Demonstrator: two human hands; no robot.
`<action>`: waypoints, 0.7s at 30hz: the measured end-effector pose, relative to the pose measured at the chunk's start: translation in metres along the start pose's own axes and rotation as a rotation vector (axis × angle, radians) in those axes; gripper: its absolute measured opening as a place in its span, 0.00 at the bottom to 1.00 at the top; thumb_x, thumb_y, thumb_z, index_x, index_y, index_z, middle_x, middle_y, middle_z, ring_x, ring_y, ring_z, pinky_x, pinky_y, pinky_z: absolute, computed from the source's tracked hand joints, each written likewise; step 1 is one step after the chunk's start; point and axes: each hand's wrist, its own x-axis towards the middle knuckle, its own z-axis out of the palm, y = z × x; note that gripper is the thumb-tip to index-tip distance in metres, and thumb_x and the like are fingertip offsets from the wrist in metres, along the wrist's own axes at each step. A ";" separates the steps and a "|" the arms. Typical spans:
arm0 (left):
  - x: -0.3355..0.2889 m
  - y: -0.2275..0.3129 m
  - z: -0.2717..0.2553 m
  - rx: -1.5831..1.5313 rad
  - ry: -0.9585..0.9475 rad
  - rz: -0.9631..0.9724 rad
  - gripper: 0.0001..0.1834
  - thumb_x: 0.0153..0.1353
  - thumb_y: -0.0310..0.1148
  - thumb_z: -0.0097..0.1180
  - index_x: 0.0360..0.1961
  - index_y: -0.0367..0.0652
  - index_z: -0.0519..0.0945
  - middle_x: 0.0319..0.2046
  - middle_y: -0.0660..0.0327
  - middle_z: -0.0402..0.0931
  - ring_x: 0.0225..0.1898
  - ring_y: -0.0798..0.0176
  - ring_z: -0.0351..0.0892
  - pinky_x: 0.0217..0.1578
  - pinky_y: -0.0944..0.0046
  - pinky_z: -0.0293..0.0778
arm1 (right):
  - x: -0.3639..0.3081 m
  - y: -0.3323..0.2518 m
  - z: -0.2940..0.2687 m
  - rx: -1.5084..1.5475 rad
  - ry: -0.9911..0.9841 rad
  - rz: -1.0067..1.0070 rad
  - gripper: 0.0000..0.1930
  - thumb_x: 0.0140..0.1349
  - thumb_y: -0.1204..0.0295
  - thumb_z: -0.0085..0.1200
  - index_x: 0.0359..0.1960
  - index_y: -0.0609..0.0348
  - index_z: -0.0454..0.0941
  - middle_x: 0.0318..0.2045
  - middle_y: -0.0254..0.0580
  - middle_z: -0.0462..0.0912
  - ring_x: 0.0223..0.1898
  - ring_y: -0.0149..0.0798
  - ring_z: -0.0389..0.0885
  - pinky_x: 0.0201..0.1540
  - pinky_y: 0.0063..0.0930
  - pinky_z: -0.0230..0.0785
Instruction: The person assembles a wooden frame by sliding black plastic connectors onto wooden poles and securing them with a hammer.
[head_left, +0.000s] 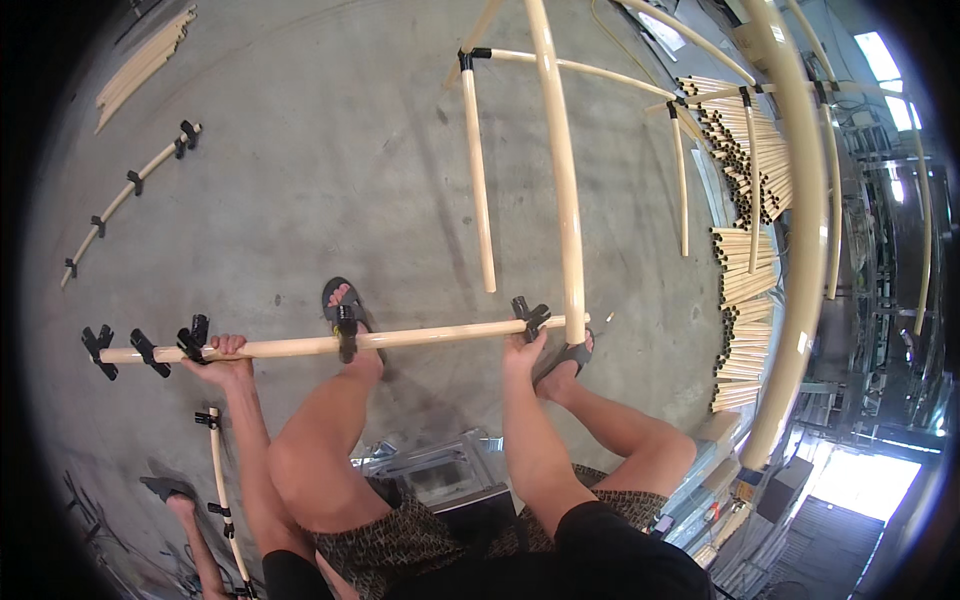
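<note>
A long cream pipe [430,335] lies across in front of my legs, with black pipe joints along it. My left hand [222,362] is wrapped round it towards the left, right beside a black joint [193,338]. My right hand [524,348] grips it near its right end, just under another black joint [530,316]. A single joint [346,333] sits on the pipe between my hands, and two more are at the left end. An upright-looking cream pipe [560,180] of a frame comes down close to the right end; whether they touch I cannot tell.
The frame's thinner pipes [480,180] hang with free ends at upper right. A thick pipe [800,240] stands close on the right. Stacked pipes [745,260] lie beyond. On the floor at left lies a pipe with joints [118,202]. Another person's foot [170,488] shows lower left.
</note>
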 end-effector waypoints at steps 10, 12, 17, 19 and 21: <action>0.062 0.010 -0.063 -0.015 0.037 0.004 0.39 0.57 0.77 0.42 0.23 0.46 0.61 0.17 0.65 0.54 0.16 0.65 0.53 0.21 0.64 0.54 | 0.048 0.065 -0.027 -0.031 0.119 0.125 0.31 0.66 0.45 0.56 0.48 0.67 0.76 0.46 0.55 0.80 0.50 0.52 0.81 0.59 0.48 0.77; 0.068 0.019 -0.075 -0.052 -0.039 -0.026 0.35 0.56 0.71 0.45 0.21 0.46 0.61 0.16 0.64 0.55 0.16 0.66 0.54 0.21 0.64 0.56 | 0.050 0.074 -0.029 -0.012 0.140 0.150 0.31 0.67 0.45 0.55 0.49 0.67 0.76 0.46 0.55 0.80 0.50 0.52 0.82 0.60 0.48 0.77; 0.079 0.017 -0.097 -0.088 -0.181 -0.081 0.32 0.54 0.67 0.48 0.18 0.47 0.61 0.14 0.66 0.54 0.16 0.67 0.54 0.20 0.65 0.55 | 0.057 0.083 -0.034 -0.047 0.140 0.117 0.27 0.69 0.48 0.53 0.49 0.66 0.75 0.48 0.54 0.80 0.51 0.52 0.81 0.59 0.44 0.78; 0.079 0.011 -0.100 -0.077 -0.178 -0.082 0.32 0.54 0.67 0.48 0.18 0.47 0.61 0.14 0.66 0.54 0.16 0.67 0.54 0.20 0.65 0.55 | 0.062 0.082 -0.037 -0.083 0.192 0.153 0.27 0.69 0.46 0.53 0.48 0.62 0.76 0.48 0.51 0.80 0.51 0.51 0.81 0.60 0.44 0.77; 0.080 0.008 -0.103 -0.073 -0.173 -0.082 0.32 0.54 0.67 0.48 0.18 0.47 0.61 0.14 0.66 0.54 0.16 0.67 0.54 0.20 0.65 0.55 | 0.065 0.080 -0.039 -0.192 0.233 0.182 0.27 0.68 0.44 0.53 0.47 0.60 0.76 0.47 0.48 0.80 0.51 0.49 0.81 0.61 0.45 0.76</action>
